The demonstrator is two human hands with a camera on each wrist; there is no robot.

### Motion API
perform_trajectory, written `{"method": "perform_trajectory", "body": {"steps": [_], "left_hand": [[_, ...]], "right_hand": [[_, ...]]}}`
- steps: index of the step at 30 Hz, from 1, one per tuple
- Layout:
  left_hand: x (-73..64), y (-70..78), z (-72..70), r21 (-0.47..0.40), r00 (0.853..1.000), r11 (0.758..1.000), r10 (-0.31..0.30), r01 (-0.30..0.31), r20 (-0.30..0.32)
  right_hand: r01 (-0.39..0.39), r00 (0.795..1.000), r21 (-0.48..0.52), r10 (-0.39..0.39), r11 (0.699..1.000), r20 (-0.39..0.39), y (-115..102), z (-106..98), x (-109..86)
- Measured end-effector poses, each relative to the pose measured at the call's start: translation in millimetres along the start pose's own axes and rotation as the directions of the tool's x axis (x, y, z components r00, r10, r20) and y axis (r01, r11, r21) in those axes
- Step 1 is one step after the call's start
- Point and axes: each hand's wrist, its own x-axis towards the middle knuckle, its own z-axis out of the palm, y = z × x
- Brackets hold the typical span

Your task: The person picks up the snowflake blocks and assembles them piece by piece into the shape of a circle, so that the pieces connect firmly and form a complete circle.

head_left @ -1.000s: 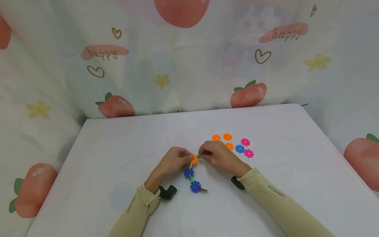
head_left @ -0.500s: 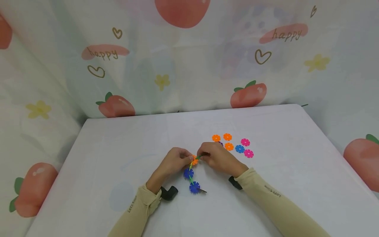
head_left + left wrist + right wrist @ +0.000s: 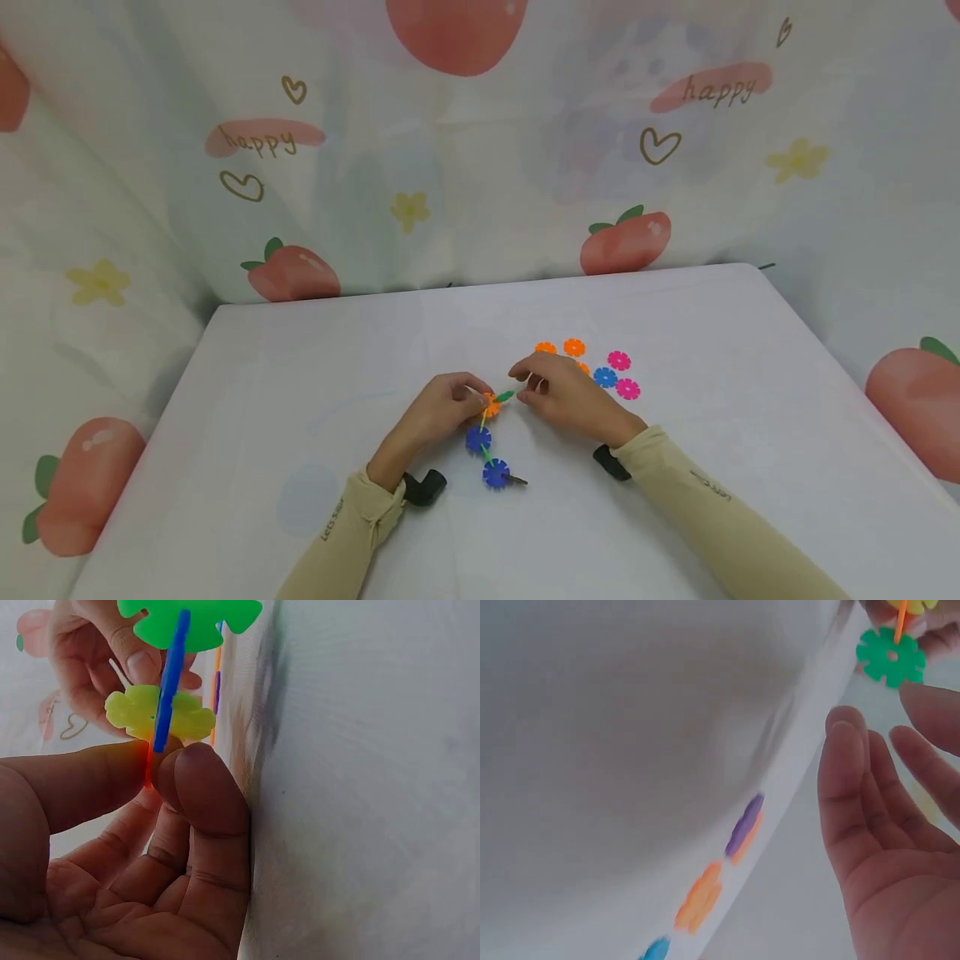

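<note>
A chain of notched plastic discs slants across the table between my hands. My left hand (image 3: 441, 408) pinches its upper orange disc (image 3: 492, 407) between thumb and finger. A green disc (image 3: 506, 397) is slotted into that orange one. Below it run a yellow disc (image 3: 124, 712), a blue disc (image 3: 478, 439), a light green disc (image 3: 199, 630), another blue disc (image 3: 496, 474) and a dark disc (image 3: 516, 480) seen edge-on. My right hand (image 3: 573, 400) holds nothing; its fingertips stand just right of the green disc, apart from it, as the right wrist view also shows.
Loose discs lie flat beyond my right hand: several orange ones (image 3: 574, 347), a light blue one (image 3: 605, 377), two pink ones (image 3: 618, 360) and a purple one (image 3: 744, 825). A white cloth covers the table (image 3: 337, 350). A printed curtain (image 3: 480, 183) hangs behind it.
My right hand has let go of the green disc and drawn back slightly to the right, its fingers spreading. The left hand keeps its pinch on the orange disc, almost still.
</note>
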Motion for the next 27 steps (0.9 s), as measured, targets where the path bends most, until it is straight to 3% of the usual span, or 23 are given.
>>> {"method": "perform_trajectory", "body": {"steps": [8, 13, 27], "left_hand": [[-1.6, 0.5, -2.1, -0.030, 0.999, 0.999, -0.041, 0.041, 0.015], [-2.8, 1.7, -2.9, -0.058, 0.999, 0.998, -0.035, 0.036, 0.026], [-6.8, 4.0, -13.6, 0.084, 0.997, 0.996, -0.021, 0.015, 0.069]], "right_hand": [[-0.070, 0.996, -0.037, 0.067, 0.997, -0.066, 18.0, -24.0, -17.1], [-0.105, 0.989, -0.061, 0.098, 0.993, -0.109, 30.6, -40.3, -34.7], [-0.281, 0.958, -0.182, 0.267, 0.942, -0.100, 56.0, -68.5, -65.9]]}}
